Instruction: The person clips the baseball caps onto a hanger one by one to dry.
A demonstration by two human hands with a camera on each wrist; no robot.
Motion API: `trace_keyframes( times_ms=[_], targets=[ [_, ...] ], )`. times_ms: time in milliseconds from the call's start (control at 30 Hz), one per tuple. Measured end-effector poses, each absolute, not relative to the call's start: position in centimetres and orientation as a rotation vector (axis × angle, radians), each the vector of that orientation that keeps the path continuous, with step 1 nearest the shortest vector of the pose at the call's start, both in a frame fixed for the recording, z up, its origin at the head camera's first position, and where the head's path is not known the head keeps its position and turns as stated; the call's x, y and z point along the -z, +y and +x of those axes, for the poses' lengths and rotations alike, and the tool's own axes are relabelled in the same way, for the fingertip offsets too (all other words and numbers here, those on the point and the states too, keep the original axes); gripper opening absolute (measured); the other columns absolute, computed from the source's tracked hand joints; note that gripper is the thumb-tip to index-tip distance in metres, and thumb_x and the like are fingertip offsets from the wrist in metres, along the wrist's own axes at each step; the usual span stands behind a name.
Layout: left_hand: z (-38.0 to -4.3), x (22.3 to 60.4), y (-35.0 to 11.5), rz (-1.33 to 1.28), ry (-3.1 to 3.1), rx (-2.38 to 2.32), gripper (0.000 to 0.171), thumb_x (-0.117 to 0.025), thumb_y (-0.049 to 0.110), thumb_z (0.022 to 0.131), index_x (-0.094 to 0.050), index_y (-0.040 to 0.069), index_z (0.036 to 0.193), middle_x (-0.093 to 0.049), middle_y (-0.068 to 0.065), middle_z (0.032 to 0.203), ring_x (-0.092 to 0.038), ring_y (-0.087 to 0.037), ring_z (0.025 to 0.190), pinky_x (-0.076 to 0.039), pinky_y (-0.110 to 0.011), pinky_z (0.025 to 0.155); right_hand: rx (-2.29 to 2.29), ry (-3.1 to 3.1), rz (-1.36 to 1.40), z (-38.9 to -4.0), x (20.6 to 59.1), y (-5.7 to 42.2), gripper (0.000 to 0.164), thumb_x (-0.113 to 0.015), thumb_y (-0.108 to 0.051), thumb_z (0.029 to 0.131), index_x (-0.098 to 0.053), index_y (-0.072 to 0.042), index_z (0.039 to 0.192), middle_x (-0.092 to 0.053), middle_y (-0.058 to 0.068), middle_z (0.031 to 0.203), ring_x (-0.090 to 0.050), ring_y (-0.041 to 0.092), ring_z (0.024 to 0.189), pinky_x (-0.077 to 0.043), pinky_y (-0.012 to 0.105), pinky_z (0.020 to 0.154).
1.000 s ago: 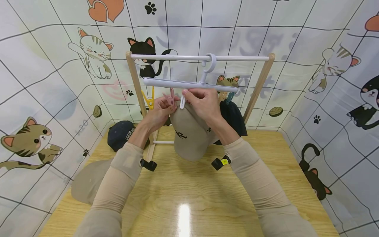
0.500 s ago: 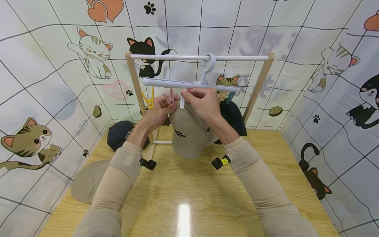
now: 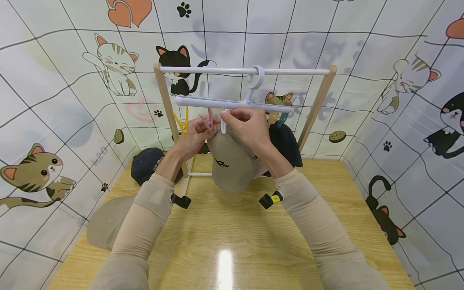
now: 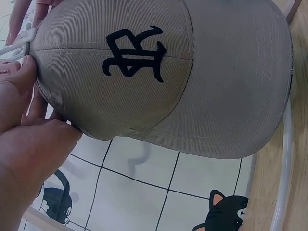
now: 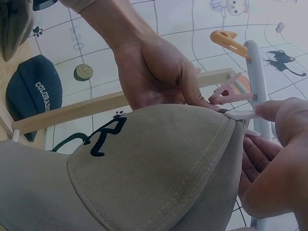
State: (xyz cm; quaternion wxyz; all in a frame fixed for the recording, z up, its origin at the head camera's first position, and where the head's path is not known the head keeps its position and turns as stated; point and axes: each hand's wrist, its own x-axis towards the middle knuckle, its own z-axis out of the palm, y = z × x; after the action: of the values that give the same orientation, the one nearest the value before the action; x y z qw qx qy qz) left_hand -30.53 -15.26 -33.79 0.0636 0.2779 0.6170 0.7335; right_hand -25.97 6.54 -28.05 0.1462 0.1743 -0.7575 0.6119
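A beige cap (image 3: 233, 161) with black embroidery hangs crown-up, brim down, beneath a pale lilac hanger (image 3: 214, 102). My left hand (image 3: 193, 139) pinches the top edge of its crown between thumb and fingers, beside a pink clip (image 3: 210, 120). With thumb and fingers my right hand (image 3: 253, 127) pinches a white clip (image 3: 223, 127) below the hanger bar. In the right wrist view the tip of the white clip (image 5: 240, 114) meets the cap's top; whether it bites the fabric is hard to tell. The left wrist view shows the cap's front (image 4: 144, 96).
The hanger hooks on the white rod (image 3: 210, 70) of a wooden-sided rack. A yellow clip (image 3: 183, 125) hangs at its left; a dark cap (image 3: 286, 145) hangs at its right from a teal clip (image 3: 281, 119). A navy cap (image 3: 146, 165) and another beige cap (image 3: 108, 221) lie on the table (image 3: 224, 225).
Both hands stay in nearly the same place. The hanging beige cap has shifted very slightly, its brim a little higher than a second ago.
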Motion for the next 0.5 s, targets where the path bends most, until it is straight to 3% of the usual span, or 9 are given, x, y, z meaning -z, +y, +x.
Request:
trace_keyframes(
  times_ms=[500],
  targets=[
    [-30.31, 33.71, -15.64, 0.823, 2.043, -2.109, 0.039, -0.058, 0.003, 0.115, -0.081, 0.034, 0.119, -0.076, 0.019, 0.123, -0.06, -0.006, 0.129, -0.048, -0.026, 0.115, -1.725, -2.166, 0.54, -25.95, 28.36, 6.66, 0.03, -0.086, -0.032, 0.101, -0.087, -0.005, 0.116, -0.086, 0.012, 0.108, -0.078, 0.014, 0.101, -0.061, 0.025, 0.086]
  ],
)
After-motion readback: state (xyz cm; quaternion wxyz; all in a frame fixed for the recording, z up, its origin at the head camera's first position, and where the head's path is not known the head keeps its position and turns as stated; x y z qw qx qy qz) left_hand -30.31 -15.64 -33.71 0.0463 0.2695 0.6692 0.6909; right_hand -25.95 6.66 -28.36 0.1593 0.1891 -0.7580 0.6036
